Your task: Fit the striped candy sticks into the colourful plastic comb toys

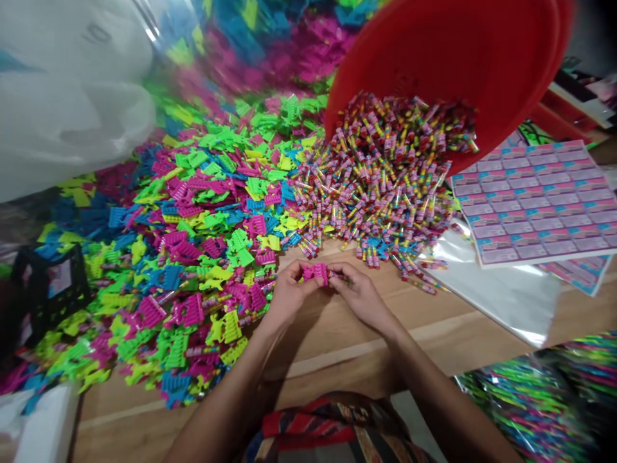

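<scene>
Just above the bare wood in front of me, a magenta ribbed plastic piece (315,274) is pinched between the thumb and fingers of my left hand (295,286). My right hand (357,290) is closed at the right end of that piece, its fingertips on a small, mostly hidden item that looks like one of the tubes. Close beyond my hands lies a heap of small printed tubes (366,173) with red, pink and yellow parts. To my left spreads a large pile of similar plastic pieces (207,193) in green, magenta, blue and yellow.
A tipped red basin (463,64) stands behind the tubes. Printed label sheets (540,202) and clear plastic film (501,289) lie at right. Filled clear bags (544,399) are at lower right, a white sack (72,96) at upper left, a black crate (58,289) at left.
</scene>
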Demonstrator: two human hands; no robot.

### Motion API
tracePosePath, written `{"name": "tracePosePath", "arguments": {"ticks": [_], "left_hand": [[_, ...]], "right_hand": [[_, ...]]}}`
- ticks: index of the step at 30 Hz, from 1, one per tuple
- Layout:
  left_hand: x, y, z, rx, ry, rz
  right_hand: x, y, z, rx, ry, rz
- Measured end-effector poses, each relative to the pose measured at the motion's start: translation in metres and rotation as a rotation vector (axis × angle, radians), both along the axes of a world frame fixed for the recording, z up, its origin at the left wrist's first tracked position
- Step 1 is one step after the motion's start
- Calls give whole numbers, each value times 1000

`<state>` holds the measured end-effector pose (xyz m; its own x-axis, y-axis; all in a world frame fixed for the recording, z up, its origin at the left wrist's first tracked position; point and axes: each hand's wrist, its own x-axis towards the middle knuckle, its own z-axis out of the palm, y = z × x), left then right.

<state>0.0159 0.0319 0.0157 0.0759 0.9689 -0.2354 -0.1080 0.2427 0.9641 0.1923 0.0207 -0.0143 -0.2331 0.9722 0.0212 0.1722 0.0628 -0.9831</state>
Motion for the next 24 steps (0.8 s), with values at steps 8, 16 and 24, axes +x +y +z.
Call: {"name": "tracePosePath", "arguments": {"ticks": [8, 16, 24], "left_hand": [[0, -5, 13, -196, -349, 23], [0, -8, 23, -283, -397, -5], [-3, -13, 36, -209, -226, -96]], "right_hand": [[-2, 0, 24, 39, 17, 75], [6, -4, 33, -101, 158, 138], [6, 1, 34, 3, 226, 176]]}}
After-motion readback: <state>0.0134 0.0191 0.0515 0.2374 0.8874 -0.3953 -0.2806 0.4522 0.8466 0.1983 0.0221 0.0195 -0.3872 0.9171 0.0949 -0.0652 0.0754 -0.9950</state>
